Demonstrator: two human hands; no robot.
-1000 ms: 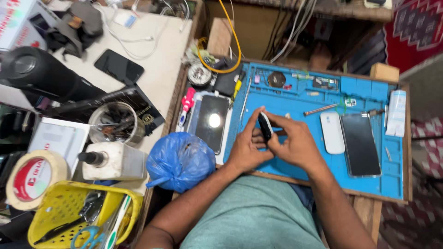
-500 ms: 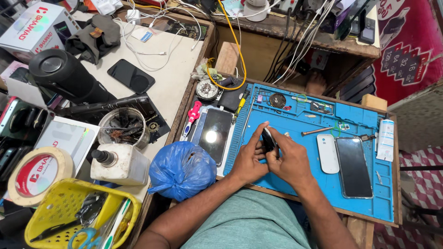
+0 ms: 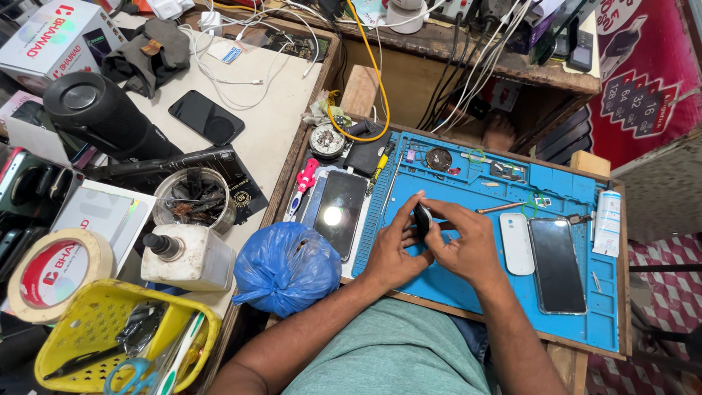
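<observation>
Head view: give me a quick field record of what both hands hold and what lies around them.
left hand: pinches the small black part from its left
right hand: grips the same part from its right
surface: blue work mat
left of hands: phone with a lit spot, blue plastic bag
right of hands: white oval piece, dark phone

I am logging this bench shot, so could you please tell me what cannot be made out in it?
Head view only:
- The small black object is mostly covered by the fingers of the left hand and right hand; its kind is unclear.
- The parts in the blue mat trays are too small to identify.
- The blue bag is knotted, hiding its contents.
- The yellow basket is cut off by the bottom edge.
</observation>
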